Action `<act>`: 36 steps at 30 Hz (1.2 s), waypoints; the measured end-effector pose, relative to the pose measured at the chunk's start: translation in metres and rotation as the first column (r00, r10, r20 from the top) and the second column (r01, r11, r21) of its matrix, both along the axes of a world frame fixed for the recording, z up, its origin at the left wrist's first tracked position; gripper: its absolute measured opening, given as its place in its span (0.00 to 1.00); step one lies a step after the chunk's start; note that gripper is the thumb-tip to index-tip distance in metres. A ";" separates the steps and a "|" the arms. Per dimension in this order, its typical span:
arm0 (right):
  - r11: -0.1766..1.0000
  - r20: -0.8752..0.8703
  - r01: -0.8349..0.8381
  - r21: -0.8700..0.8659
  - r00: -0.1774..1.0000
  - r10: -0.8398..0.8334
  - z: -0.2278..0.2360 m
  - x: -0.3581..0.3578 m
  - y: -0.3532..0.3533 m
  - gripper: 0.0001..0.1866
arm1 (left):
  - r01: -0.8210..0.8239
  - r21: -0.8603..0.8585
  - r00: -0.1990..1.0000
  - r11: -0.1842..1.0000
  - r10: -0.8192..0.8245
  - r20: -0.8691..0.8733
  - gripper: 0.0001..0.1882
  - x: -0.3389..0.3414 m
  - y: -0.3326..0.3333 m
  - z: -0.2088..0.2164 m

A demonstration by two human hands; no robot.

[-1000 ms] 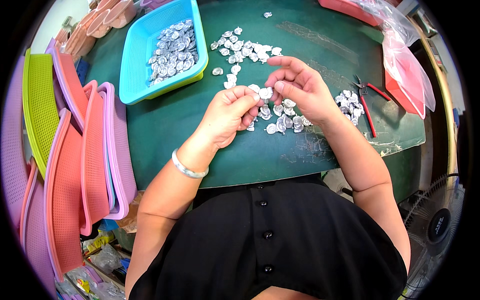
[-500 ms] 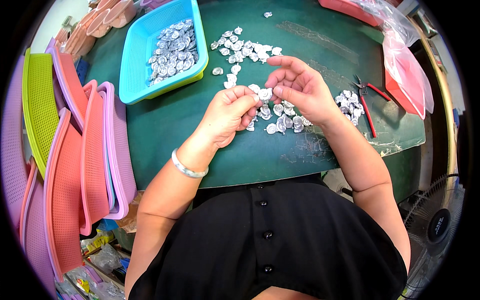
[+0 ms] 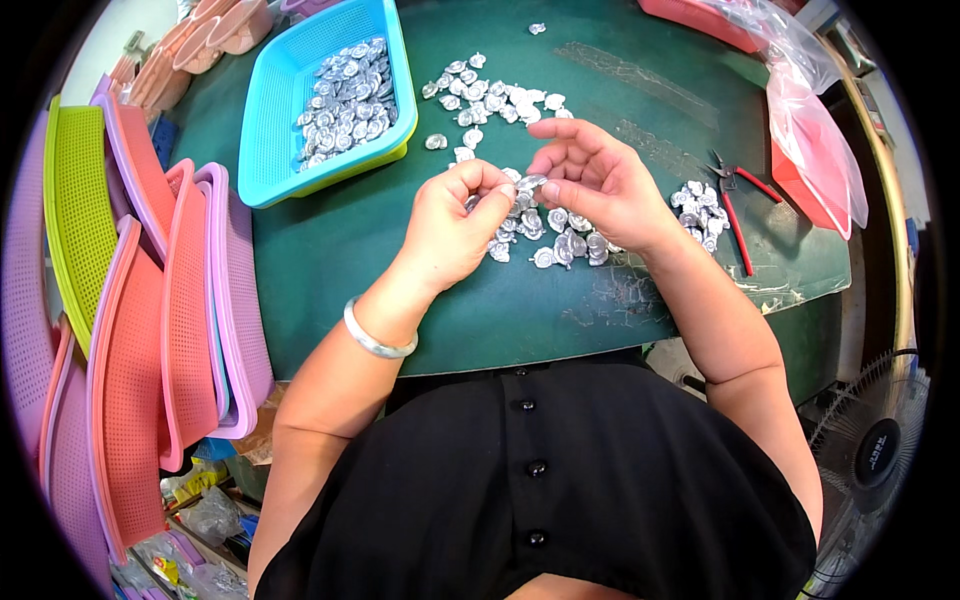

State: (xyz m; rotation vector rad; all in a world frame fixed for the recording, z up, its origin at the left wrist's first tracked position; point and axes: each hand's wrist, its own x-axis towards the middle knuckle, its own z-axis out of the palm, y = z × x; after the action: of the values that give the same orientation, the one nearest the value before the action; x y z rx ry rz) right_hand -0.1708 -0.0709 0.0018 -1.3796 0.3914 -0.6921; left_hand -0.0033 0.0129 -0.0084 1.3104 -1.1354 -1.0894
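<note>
Between my hands is a small silver rose-shaped metal piece (image 3: 530,183), seen nearly edge-on. My left hand (image 3: 455,222) pinches its left end between thumb and forefinger. The thumb and fingertips of my right hand (image 3: 603,190) close on its other end, the remaining fingers loosely curled. Just below the fingers lies a loose cluster of similar silver pieces (image 3: 570,243). Farther off, a second scatter of silver pieces (image 3: 490,95) spreads over the green table (image 3: 450,335). A smaller pile of silver pieces (image 3: 700,213) sits beyond my right wrist.
A blue basket (image 3: 262,130) heaped with silver pieces stands at the far left. Red-handled pliers (image 3: 735,210) lie at the right, near a pink bin (image 3: 800,175) with clear plastic. Stacked colored baskets (image 3: 135,370) crowd the left side. A fan (image 3: 875,455) stands lower right.
The silver piece between my fingers has turned from face-up to nearly edge-on. My hands have stayed in about the same place.
</note>
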 end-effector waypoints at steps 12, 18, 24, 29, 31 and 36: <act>0.999 0.012 0.004 -0.043 1.000 -0.003 -0.002 0.001 0.000 0.24 | 0.015 0.027 0.991 1.000 -0.011 -0.136 0.05 0.000 0.002 0.006; 0.996 0.021 0.028 0.084 0.999 -0.030 -0.001 0.002 0.000 0.23 | 0.045 0.108 0.926 0.993 -0.001 -0.377 0.05 -0.004 0.002 0.007; 0.993 -0.071 0.047 -0.112 0.996 -0.056 -0.003 0.000 0.000 0.21 | 0.066 0.127 0.867 0.990 0.006 -0.498 0.04 0.003 0.000 0.004; 0.729 -0.317 -0.036 -0.684 0.914 -0.253 -0.006 -0.001 -0.002 0.22 | -0.006 0.194 0.707 0.981 0.141 -0.692 0.07 0.009 -0.004 0.007; 0.707 -0.325 -0.060 -0.705 0.914 -0.245 -0.007 0.001 -0.001 0.22 | -0.023 0.230 0.681 0.973 0.184 -0.708 0.07 0.006 -0.005 0.015; 0.676 -0.342 -0.073 -0.733 0.899 -0.274 -0.008 0.010 0.006 0.23 | -0.004 0.200 0.809 0.980 0.120 -0.575 0.06 0.015 -0.004 0.004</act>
State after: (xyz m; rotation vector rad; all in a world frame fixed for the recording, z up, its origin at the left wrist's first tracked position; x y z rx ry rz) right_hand -0.1613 -0.0647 -0.0065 -2.3314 0.5773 -0.6596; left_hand 0.0112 0.0089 -0.0043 1.0255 -0.5268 -1.4504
